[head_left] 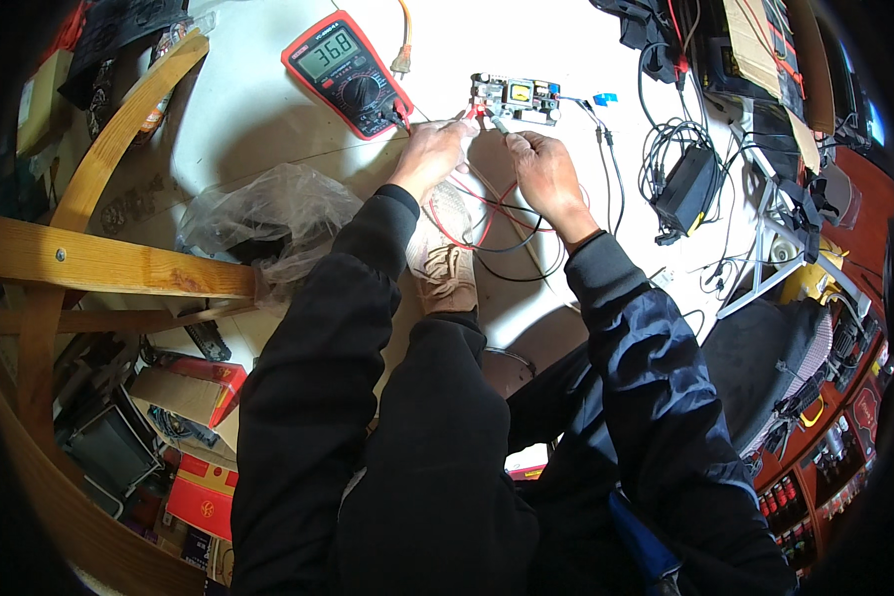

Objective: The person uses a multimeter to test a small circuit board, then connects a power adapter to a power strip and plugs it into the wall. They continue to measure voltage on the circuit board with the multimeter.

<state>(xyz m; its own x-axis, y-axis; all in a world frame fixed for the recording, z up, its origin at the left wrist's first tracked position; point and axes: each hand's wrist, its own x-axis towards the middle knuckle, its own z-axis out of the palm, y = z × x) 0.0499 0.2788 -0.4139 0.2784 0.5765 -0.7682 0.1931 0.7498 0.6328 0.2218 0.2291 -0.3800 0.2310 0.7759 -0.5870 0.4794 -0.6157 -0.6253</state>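
A small circuit board (519, 96) with a yellow part on it lies on the white floor, beyond my hands. My left hand (433, 155) pinches a red test probe (473, 112), its tip at the board's near left edge. My right hand (548, 177) grips a dark test probe (497, 122), angled toward the same edge; whether either tip touches is too small to tell. To the left, a red-cased multimeter (344, 77) lies with its display lit and a red lead plugged in. Red and black test leads (487, 221) loop below my hands, over my shoe (441, 248).
Left are a clear plastic bag (268, 211), a wooden frame (119, 256) and red boxes (205, 495). An orange cord with a plug (402, 60) lies by the multimeter. On the right are a black power adapter (687, 189) with tangled cables and a dark stool seat (760, 368).
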